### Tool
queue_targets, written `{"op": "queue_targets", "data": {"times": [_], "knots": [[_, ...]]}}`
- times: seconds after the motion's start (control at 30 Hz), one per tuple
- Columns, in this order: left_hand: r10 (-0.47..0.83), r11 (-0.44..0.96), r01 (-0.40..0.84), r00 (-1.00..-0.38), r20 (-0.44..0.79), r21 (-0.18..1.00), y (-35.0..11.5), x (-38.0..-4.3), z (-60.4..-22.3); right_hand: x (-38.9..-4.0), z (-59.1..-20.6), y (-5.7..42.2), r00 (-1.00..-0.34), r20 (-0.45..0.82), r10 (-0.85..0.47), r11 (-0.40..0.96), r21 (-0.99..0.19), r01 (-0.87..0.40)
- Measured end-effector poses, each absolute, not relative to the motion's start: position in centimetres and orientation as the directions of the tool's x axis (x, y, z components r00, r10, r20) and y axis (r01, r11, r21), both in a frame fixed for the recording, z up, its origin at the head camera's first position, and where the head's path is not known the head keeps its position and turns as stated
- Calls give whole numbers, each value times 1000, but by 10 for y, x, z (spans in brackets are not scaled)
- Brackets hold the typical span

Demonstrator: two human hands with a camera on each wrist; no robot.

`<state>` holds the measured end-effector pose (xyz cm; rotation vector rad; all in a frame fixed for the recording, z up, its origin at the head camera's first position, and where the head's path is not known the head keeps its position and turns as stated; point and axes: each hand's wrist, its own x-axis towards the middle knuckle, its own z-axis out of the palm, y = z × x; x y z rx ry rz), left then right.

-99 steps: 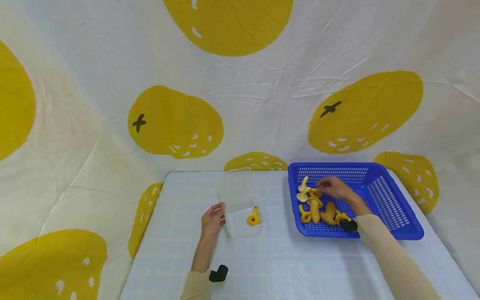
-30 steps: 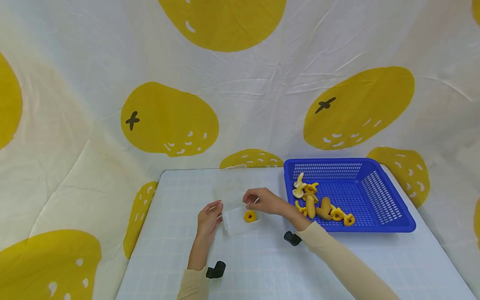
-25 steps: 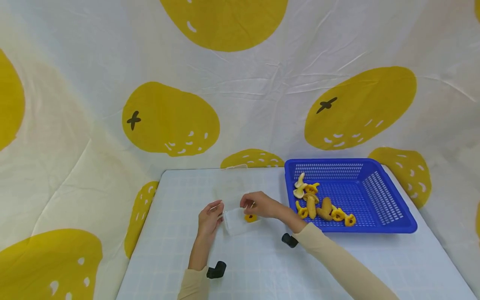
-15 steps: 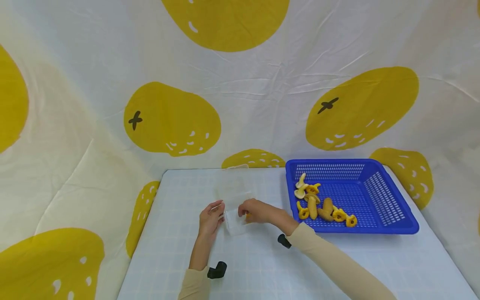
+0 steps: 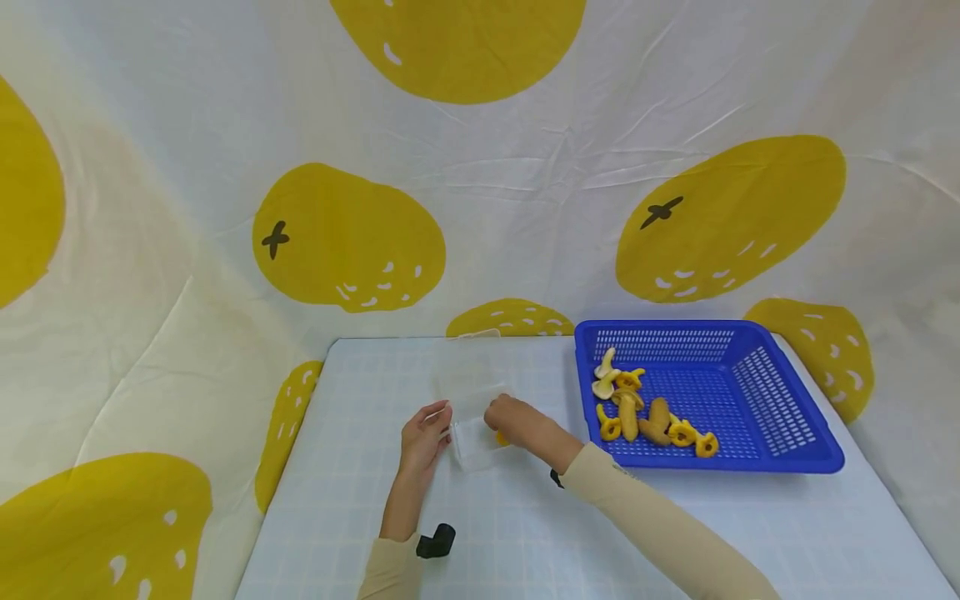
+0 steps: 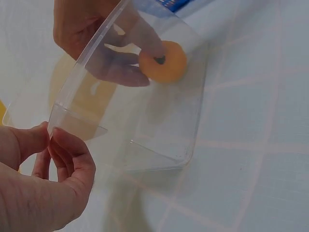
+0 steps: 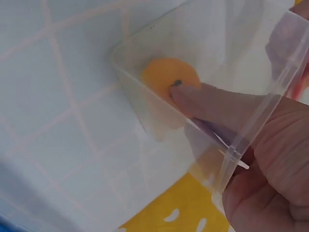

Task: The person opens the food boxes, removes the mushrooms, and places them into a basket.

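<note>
A clear plastic container [image 5: 471,452] stands on the table, its see-through lid [image 5: 467,373] folded open behind it. My left hand [image 5: 422,443] pinches the container's left rim between thumb and curled fingers. From the right, my right hand [image 5: 528,429] reaches down into the container. In the left wrist view, its fingers lie about a yellow mushroom [image 6: 169,67] with a dark hole in its round cap. The right wrist view shows the thumb on that mushroom [image 7: 166,75], seen through the clear wall; the fingertips on its far side are hidden there.
A blue perforated basket [image 5: 712,465] sits at the right, several yellow, brown and pale mushrooms [image 5: 628,412] along its left and front. White checked cloth covers the table [image 5: 352,392]; a fruit-printed curtain [image 5: 510,208] hangs behind it.
My right hand has come left from the basket and sunk into the container, over the yellow mushroom that lay there. The left hand stays at the rim.
</note>
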<state>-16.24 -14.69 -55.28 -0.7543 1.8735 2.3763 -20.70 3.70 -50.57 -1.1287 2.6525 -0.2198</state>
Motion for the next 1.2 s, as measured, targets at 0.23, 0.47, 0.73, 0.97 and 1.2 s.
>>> {"op": "queue_targets", "data": {"times": [0.23,0.47,0.73,0.97,1.2], "knots": [[-257,-291,-281,-898,-357,915,-148,-159,-553,-206,-507,40,-625,-113,-772,634,-207,-745],[-228,-311,-263,-912,-340,914,-148,-157,-552,-211,-500,49,-580,-79,-811,550,-443,-708],[-233,-303,-279,-905,-355,911,-150,-159,-553,-215,-488,65,-577,-14,-816,431,-680,-593],[-230,-307,-271,-909,-347,912,-150,-157,-552,-221,-486,89,-642,120,-757,322,-788,-526],[-233,-314,-267,-909,-346,911,-150,-158,-554,-224,-481,113,-706,141,-694,285,-847,-449]]}}
